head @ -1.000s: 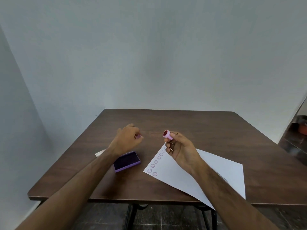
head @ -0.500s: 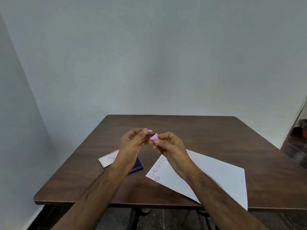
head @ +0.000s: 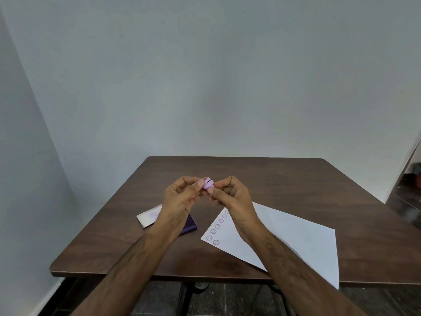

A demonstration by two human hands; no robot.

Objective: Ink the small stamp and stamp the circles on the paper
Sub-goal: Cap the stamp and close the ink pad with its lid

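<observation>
A small pink-purple stamp (head: 209, 184) is pinched between the fingertips of both hands, raised above the middle of the brown table (head: 296, 179). My left hand (head: 180, 201) holds its left end, which looks like a cap, and my right hand (head: 232, 197) holds its body. The white paper (head: 296, 236) lies at the right, with a row of several purple stamped circles (head: 217, 226) along its left edge. The purple ink pad (head: 191, 224) rests on the table, mostly hidden under my left wrist.
A white lid or card (head: 149, 216) lies left of the ink pad. The paper's near corner overhangs the table's front edge. Walls stand close behind and to the left; a dark floor opens at the right.
Both hands came together from apart and rose slightly. The stamp, held alone in my right hand a second ago, is now gripped from both ends with the cap piece against it.
</observation>
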